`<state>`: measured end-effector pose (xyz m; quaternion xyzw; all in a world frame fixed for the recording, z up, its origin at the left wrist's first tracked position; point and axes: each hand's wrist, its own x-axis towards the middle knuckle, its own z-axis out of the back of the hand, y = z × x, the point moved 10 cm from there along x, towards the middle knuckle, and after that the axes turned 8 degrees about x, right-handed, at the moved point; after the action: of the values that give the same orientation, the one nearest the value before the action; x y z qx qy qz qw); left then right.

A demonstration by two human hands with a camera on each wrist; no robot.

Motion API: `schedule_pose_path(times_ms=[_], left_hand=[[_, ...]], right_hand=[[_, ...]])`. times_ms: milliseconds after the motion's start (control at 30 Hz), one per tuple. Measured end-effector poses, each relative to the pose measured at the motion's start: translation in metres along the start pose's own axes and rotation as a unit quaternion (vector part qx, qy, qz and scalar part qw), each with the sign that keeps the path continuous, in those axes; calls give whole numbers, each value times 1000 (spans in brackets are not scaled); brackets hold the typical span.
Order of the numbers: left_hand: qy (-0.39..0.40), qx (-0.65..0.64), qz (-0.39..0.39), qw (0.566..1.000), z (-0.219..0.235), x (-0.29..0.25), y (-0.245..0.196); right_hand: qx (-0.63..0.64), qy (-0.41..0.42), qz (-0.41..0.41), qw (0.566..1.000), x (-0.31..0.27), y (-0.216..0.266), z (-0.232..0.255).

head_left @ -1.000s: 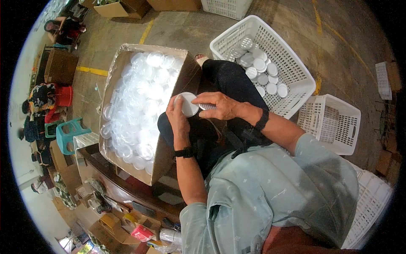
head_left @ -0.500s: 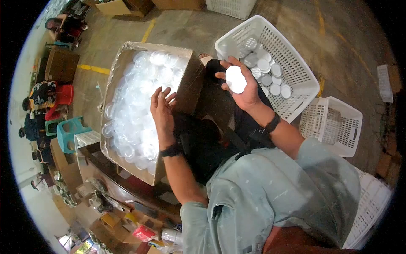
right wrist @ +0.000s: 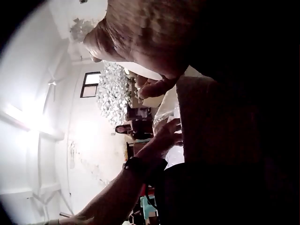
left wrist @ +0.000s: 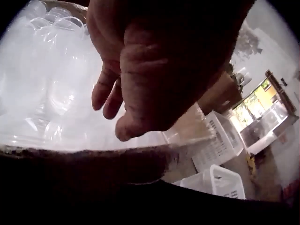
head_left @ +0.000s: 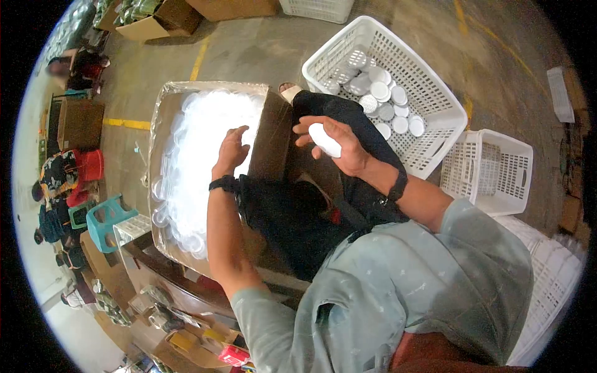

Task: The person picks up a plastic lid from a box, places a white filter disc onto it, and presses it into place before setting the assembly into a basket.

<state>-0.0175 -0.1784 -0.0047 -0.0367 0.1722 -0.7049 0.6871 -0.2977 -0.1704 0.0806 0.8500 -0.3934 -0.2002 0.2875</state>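
My right hand [head_left: 349, 150] holds a round white lid [head_left: 324, 140] in front of the dark trouser legs. In the right wrist view, the lid's pale edge [right wrist: 145, 70] shows under the fingers. My left hand [head_left: 231, 152] is over the near side of a cardboard box [head_left: 273, 133] full of clear round plastic pieces [head_left: 180, 180]. Its fingers point in over the rim and hold nothing that shows. From the left wrist view, the fingertips hang close above the clear pieces [left wrist: 61, 98]. Glare washes out much of the pile.
Ahead on the right stands a white slatted basket [head_left: 435, 74] with several round white lids [head_left: 380, 92] inside. A smaller white basket [head_left: 519, 168] sits beside it. Left of the box are a teal stool [head_left: 106, 224] and seated people. Cardboard boxes [head_left: 155, 22] stand farther off.
Both hands were together at a white lid and a perforated piece. They have parted: the left moved over the box, while the right turned with the white lid and came lower, nearer the lap.
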Motion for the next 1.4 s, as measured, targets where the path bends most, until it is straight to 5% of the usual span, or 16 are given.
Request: schedule_pose_path(times_ms=[167,367,633,733,800,900,1300,1400], left_hand=[[104,114,87,984,-15,3,4],[156,76,166,971,-30,-16,40],[214,81,156,961,-20,-33,52],[212,57,81,972,-22,-38,56],[193,18,99,976,-29,-52,62],[68,75,15,995,-27,-61,43],[-49,57,49,996,-15,-106,35],[14,104,97,990,-28,-116,45]], right_hand=[[-17,14,-15,1000,1,-3,1],[27,6,-44,999,3,-7,1],[53,25,-62,996,3,-14,2],[69,29,-68,995,5,-16,0],[67,32,-78,994,4,-17,-5],[66,32,-77,994,7,-22,-4],[69,39,-114,990,6,-29,-7],[50,33,-119,991,4,-31,-2]])
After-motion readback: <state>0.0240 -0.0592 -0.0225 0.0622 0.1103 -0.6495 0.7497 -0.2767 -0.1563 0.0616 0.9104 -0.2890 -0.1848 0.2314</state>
